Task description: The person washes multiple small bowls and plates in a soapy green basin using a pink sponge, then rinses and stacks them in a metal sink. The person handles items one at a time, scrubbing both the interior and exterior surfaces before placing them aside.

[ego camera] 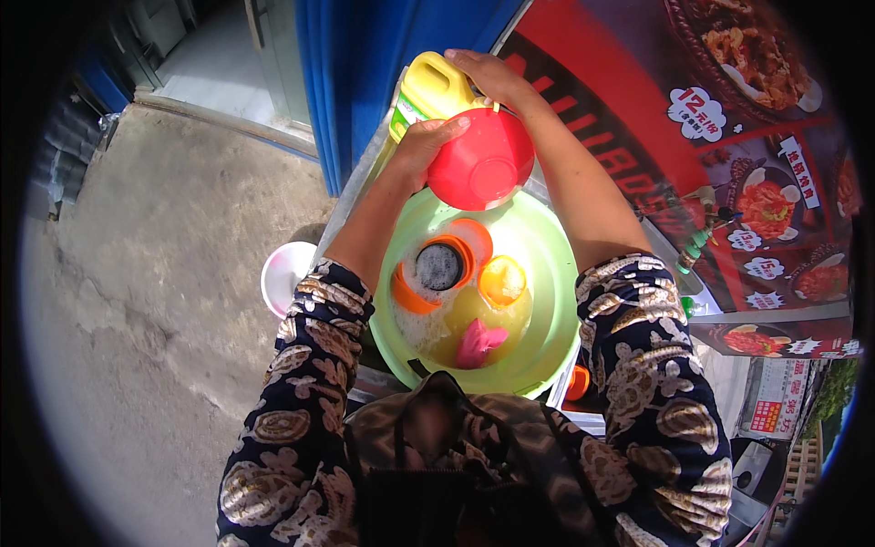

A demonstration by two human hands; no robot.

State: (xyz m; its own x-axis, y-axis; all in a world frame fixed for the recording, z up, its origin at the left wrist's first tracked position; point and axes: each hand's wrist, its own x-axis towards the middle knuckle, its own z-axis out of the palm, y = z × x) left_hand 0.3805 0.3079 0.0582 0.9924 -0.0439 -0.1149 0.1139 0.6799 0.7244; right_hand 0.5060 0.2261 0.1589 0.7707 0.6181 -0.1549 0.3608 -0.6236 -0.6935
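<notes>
My left hand (431, 147) grips the rim of a red plastic bowl (482, 164), its thumb on the outside. The bowl is tilted, its underside facing me, above a light green plastic basin (557, 294). Behind it stands a yellow plastic jug (427, 89) with a green label. My right hand (489, 75) lies over the jug's top; the bowl and wrist partly hide the contact. Soapy water (448, 331) in the basin holds orange plastic containers (417, 294), a dark round foam-covered piece (439, 267), a yellow cup (502, 280) and a pink cloth (478, 343).
A white bucket or bowl (287, 277) stands on the concrete ground (184, 225) at left. Blue curtain-like sheeting (328, 89) hangs behind the jug. A printed food banner (615, 89) borders the right side. An orange item (577, 383) sits beside the basin.
</notes>
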